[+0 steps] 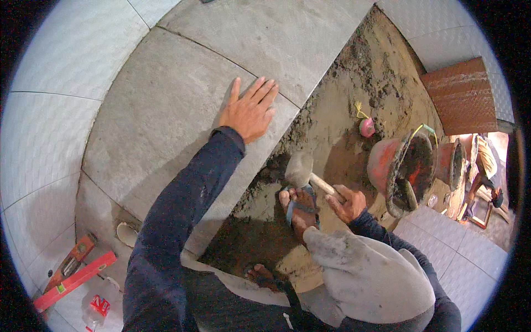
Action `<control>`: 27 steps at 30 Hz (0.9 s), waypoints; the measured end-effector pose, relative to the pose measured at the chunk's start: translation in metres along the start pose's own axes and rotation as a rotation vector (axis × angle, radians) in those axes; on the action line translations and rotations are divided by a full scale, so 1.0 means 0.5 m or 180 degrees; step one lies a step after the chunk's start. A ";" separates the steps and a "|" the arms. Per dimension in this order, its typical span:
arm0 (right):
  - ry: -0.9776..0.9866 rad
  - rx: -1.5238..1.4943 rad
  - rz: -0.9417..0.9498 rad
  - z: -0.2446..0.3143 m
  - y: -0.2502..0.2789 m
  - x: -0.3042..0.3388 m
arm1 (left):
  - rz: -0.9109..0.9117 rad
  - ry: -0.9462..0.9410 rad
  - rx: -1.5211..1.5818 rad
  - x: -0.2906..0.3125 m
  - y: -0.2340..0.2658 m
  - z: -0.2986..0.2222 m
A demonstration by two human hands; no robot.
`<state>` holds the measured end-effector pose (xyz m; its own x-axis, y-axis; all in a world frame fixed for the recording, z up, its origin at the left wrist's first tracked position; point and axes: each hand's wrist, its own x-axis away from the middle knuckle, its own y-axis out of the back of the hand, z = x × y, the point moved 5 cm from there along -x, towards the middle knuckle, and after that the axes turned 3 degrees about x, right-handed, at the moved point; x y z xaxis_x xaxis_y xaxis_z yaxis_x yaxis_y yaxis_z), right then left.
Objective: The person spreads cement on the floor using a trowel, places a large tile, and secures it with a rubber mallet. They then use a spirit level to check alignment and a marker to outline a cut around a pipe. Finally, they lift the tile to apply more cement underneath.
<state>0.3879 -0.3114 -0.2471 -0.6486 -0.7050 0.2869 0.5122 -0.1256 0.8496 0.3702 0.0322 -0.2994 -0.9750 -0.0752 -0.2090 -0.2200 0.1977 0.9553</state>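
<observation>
Grey floor tiles (white-tiled walls around), wet mortar bed, red bucket

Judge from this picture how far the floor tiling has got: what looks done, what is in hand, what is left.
Done: grey tiles lie along the far side. In hand: the left hand presses flat on a large grey tile while the right hand holds a rubber mallet beside its edge. Left: the bare mortar bed remains uncovered, a mortar-caked bucket beside it.
</observation>
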 end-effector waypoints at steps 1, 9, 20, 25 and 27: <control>-0.0119 -0.0081 0.0020 -0.002 0.001 0.003 | 0.0018 0.0043 -0.0067 -0.009 -0.007 -0.002; -0.0526 -0.0422 0.0030 0.027 0.013 -0.024 | -0.0134 0.0208 -0.0196 0.020 0.025 0.089; 0.1745 0.0514 0.0935 0.089 0.087 -0.142 | -0.0876 0.3066 -0.1899 0.521 0.187 0.645; 0.1520 0.0022 0.0893 0.175 0.076 -0.170 | -0.1016 0.3466 -0.1743 0.485 0.188 0.644; 0.1406 -0.0347 0.0840 0.257 0.068 -0.211 | -0.1035 0.3432 -0.1782 0.477 0.175 0.646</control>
<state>0.4017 -0.1517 -0.1918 -0.2023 -0.9466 0.2510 0.6971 0.0408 0.7158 0.1084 0.3471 -0.3333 -0.2996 -0.8536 -0.4261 -0.1444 -0.4009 0.9047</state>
